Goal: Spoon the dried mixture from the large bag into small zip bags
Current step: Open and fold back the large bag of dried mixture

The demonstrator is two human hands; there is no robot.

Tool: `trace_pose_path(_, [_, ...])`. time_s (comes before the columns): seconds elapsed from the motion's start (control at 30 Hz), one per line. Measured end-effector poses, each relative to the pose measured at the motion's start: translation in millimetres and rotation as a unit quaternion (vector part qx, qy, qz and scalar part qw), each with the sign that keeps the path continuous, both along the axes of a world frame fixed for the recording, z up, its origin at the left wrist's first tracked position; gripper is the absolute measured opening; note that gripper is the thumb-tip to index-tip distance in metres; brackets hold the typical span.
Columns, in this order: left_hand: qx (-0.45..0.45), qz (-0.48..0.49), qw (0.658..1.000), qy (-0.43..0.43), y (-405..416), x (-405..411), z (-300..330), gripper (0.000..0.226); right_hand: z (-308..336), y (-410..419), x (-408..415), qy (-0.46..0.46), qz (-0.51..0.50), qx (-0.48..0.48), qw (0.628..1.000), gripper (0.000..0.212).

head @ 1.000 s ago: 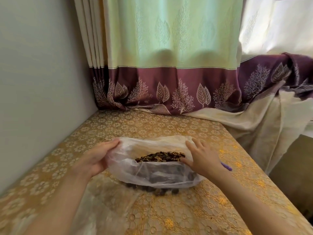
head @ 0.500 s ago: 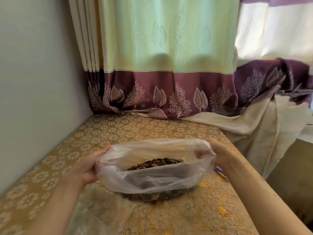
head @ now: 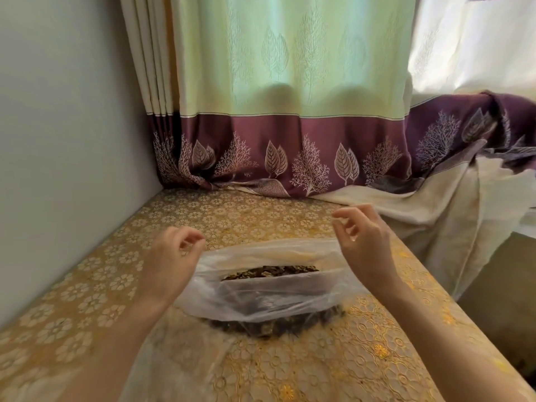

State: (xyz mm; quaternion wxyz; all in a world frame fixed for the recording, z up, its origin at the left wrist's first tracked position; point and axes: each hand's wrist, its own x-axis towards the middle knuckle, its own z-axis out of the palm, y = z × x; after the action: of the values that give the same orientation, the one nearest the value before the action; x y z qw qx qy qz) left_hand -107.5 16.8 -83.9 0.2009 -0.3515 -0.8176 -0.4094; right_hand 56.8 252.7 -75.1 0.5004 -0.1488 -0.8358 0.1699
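Both grips hang loosely curled, holding nothing: left hand point(head: 171, 256), right hand point(head: 362, 239); open bag point(head: 261, 297) sits between and below them.

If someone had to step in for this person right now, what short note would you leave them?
Left hand: fingers loosely curled, holding nothing, at the left rim of the large clear plastic bag.
Right hand: lifted by the right rim, empty.
The bag sits open on the gold floral tablecloth, the dark dried mixture showing inside.
Done: bag opened.
Left: all the spooning; no spoon or small zip bags in view.
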Motion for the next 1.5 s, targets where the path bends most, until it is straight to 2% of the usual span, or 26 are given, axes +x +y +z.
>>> trace_pose_path(0.1, [-0.152,-0.002,0.988,0.020,14,15,-8,0.014,-12,-20,-4,-0.098,0.064,-0.006,0.993,0.017])
trace_pose_path(0.23, [-0.306,0.007,0.951,-0.037,16,12,-31,0.045,-41,-7,-5,-0.267,-0.023,0.034,0.963,0.034])
trace_pose_path(0.33, [-0.321,-0.016,0.944,-0.081,13,2,-39,0.063,-55,11,-4,-0.345,-0.084,-0.001,0.935,0.047])
trace_pose_path(0.43, [-0.329,-0.011,0.940,-0.093,13,-5,-44,0.056,-67,24,-6,-0.401,-0.103,-0.071,0.908,0.053])
trace_pose_path(0.53, [-0.384,0.004,0.919,-0.094,15,-11,-50,0.052,-70,30,-11,-0.430,-0.119,-0.071,0.892,0.041])
trace_pose_path(0.6, [-0.331,-0.030,0.932,-0.143,17,-16,-49,0.039,-66,32,-15,-0.395,-0.094,-0.107,0.908,0.033])
trace_pose_path(0.67, [-0.202,-0.076,0.949,-0.231,18,-20,-47,0.029,-57,37,-19,-0.337,-0.039,-0.234,0.911,0.028])
trace_pose_path(0.7, [-0.133,-0.071,0.947,-0.282,17,-23,-45,0.029,-51,40,-21,-0.296,0.000,-0.329,0.897,0.024])
trace_pose_path(0.73, [-0.060,-0.062,0.932,-0.353,17,-27,-43,0.027,-44,42,-22,-0.252,0.045,-0.424,0.869,0.019])
trace_pose_path(0.77, [0.021,-0.065,0.890,-0.450,17,-32,-41,0.023,-37,44,-23,-0.219,0.091,-0.502,0.832,0.015])
trace_pose_path(0.83, [0.162,-0.102,0.756,-0.626,20,-39,-35,0.018,-26,47,-29,-0.188,0.176,-0.606,0.753,0.012])
trace_pose_path(0.87, [0.209,-0.121,0.694,-0.678,22,-44,-33,0.017,-23,47,-33,-0.177,0.209,-0.644,0.714,0.013])
trace_pose_path(0.9, [0.237,-0.138,0.651,-0.708,23,-47,-31,0.016,-20,46,-37,-0.167,0.234,-0.675,0.679,0.014])
trace_pose_path(0.97, [0.261,-0.157,0.614,-0.728,27,-52,-29,0.017,-19,44,-43,-0.139,0.266,-0.715,0.631,0.014])
trace_pose_path(1.03, [0.272,-0.161,0.604,-0.731,31,-56,-32,0.020,-18,46,-47,-0.106,0.282,-0.740,0.602,0.013])
trace_pose_path(1.13, [0.281,-0.119,0.641,-0.704,36,-64,-38,0.017,-25,54,-46,-0.035,0.287,-0.796,0.531,0.011])
trace_pose_path(1.17, [0.274,-0.108,0.652,-0.699,38,-66,-40,0.014,-30,59,-45,-0.015,0.283,-0.801,0.527,0.009])
trace_pose_path(1.23, [0.256,-0.098,0.656,-0.704,41,-68,-42,0.009,-42,71,-43,0.019,0.260,-0.781,0.567,0.019])
trace_pose_path(1.27, [0.247,-0.094,0.651,-0.712,41,-70,-43,0.010,-45,74,-44,0.025,0.251,-0.785,0.566,0.024])
trace_pose_path(1.3, [0.240,-0.092,0.642,-0.722,41,-73,-45,0.010,-48,77,-44,0.038,0.265,-0.797,0.542,0.022])
trace_pose_path(1.33, [0.235,-0.090,0.633,-0.732,40,-75,-47,0.010,-48,78,-44,0.045,0.279,-0.819,0.499,0.016])
trace_pose_path(1.37, [0.232,-0.089,0.627,-0.738,39,-76,-49,0.018,-45,75,-43,0.039,0.285,-0.833,0.473,0.010])
trace_pose_path(1.4, [0.227,-0.089,0.629,-0.738,38,-77,-50,0.029,-43,75,-44,0.012,0.277,-0.829,0.486,0.006])
trace_pose_path(1.43, [0.217,-0.091,0.639,-0.733,36,-77,-50,0.036,-40,72,-44,-0.019,0.251,-0.808,0.533,0.004])
trace_pose_path(1.47, [0.199,-0.089,0.663,-0.716,35,-75,-47,0.038,-41,70,-42,-0.052,0.211,-0.760,0.613,0.003])
trace_pose_path(1.5, [0.177,-0.078,0.703,-0.684,33,-73,-44,0.036,-41,69,-42,-0.079,0.156,-0.696,0.696,0.005])
